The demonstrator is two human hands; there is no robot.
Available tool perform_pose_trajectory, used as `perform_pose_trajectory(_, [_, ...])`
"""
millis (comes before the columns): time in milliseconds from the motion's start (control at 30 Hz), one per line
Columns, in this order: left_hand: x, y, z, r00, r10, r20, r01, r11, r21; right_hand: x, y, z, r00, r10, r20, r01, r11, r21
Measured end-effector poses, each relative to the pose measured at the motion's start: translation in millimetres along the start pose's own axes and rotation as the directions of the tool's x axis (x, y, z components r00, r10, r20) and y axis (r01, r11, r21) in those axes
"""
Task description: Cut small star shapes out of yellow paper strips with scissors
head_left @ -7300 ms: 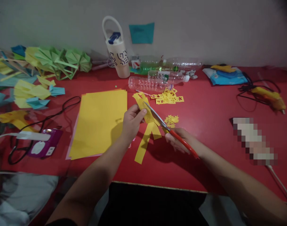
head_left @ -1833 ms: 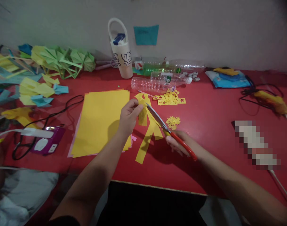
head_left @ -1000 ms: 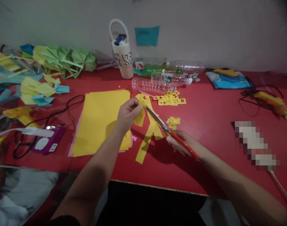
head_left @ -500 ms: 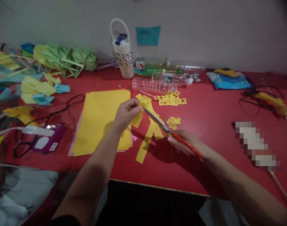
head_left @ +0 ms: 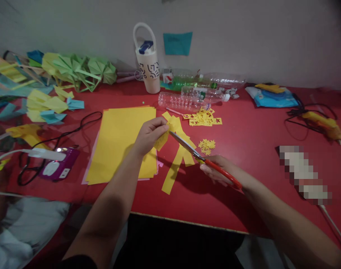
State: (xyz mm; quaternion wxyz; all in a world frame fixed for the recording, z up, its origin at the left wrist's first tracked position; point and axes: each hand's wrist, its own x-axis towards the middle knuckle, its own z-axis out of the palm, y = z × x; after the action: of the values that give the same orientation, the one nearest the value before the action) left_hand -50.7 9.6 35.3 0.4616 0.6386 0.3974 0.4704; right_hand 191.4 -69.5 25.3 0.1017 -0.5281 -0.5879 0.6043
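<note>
My left hand [head_left: 153,134] pinches a small piece of yellow paper [head_left: 161,142] above the table. The scissors [head_left: 187,145], with red handles, are in my right hand [head_left: 219,168], its fingers closed round them. Their blade tips meet the paper beside my left fingertips, and the blades look nearly closed. Below lie loose yellow paper strips [head_left: 172,175]. A small heap of yellow paper stars [head_left: 206,146] is just beyond the scissors, and strips with star-shaped holes [head_left: 205,118] lie farther back. Left of my left hand is a stack of yellow sheets [head_left: 120,145].
Clear plastic bottles [head_left: 184,101] lie at the back beside a white tumbler [head_left: 148,71]. Yellow glue guns [head_left: 321,125] with black cords rest at both sides. A purple power strip [head_left: 60,164] and folded paper shapes [head_left: 47,106] are on the left, a wipes pack [head_left: 274,98] at right.
The paper piece in my left hand has tilted slightly and the scissor blades have come a little closer together. The whole view has shifted slightly.
</note>
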Motion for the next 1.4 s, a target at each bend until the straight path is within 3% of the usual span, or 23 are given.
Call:
perform_pose_trajectory(367, [0.8, 1.8, 1.4, 0.999, -0.025, -0.026, 0.026, 0.999, 0.025, -1.6, -4.5, -0.3, 1.000, -0.017, -0.017, 0.017, 1.000, -0.001])
perform_pose_trajectory(500, [1.0, -0.3, 1.1, 0.997, -0.054, -0.050, 0.053, 0.998, -0.022, 0.2, -0.7, -1.0, 0.998, -0.059, -0.010, 0.059, 0.998, 0.031])
perform_pose_trajectory(800, [-0.1, 0.2, 3.8, 0.996, -0.040, -0.086, 0.036, 0.998, -0.047, -0.3, -3.1, -1.2, 0.999, -0.013, -0.034, 0.013, 1.000, 0.010])
perform_pose_trajectory(1000, [0.7, -5.3, 4.4, 0.995, -0.047, -0.085, 0.037, 0.993, -0.111, 0.9, 2.9, -1.9, 0.997, -0.069, -0.015, 0.070, 0.996, 0.063])
perform_pose_trajectory(1400, [-7.6, -7.4, 25.7, 0.987, -0.019, -0.160, -0.014, 0.980, -0.198, 4.8, 14.5, 0.3, 0.985, -0.170, -0.020, 0.171, 0.982, 0.074])
